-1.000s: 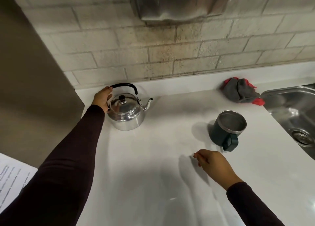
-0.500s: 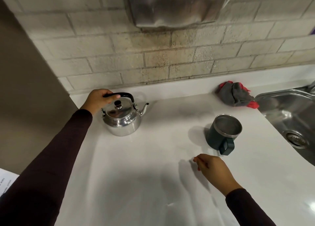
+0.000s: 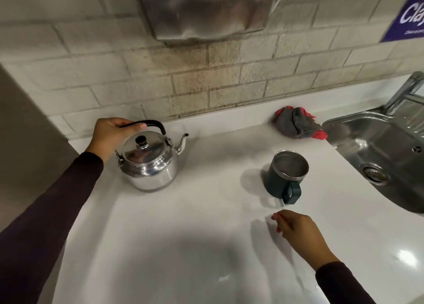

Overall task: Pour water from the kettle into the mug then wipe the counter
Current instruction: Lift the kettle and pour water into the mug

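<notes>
Left hand (image 3: pixel 112 136) wrapped round the kettle (image 3: pixel 149 163) handle, right hand (image 3: pixel 298 232) loosely curled, empty, just short of the mug (image 3: pixel 285 177). Kettle on the table (image 3: pixel 183 246), well left of the mug, spout toward it. Could slosh or swing on a fast lift, lid slipping on the tilt. Clear path across. Cloth (image 3: pixel 298 125) behind the mug, sink (image 3: pixel 378 152) right of it.

Count on the tabletop (image 3: pixel 206 235): one kettle (image 3: pixel 150 163), one mug (image 3: pixel 285 177), one cloth (image 3: pixel 298 125). One sink (image 3: pixel 378 147). Two hands: left hand (image 3: pixel 112 136), right hand (image 3: pixel 300 233).
</notes>
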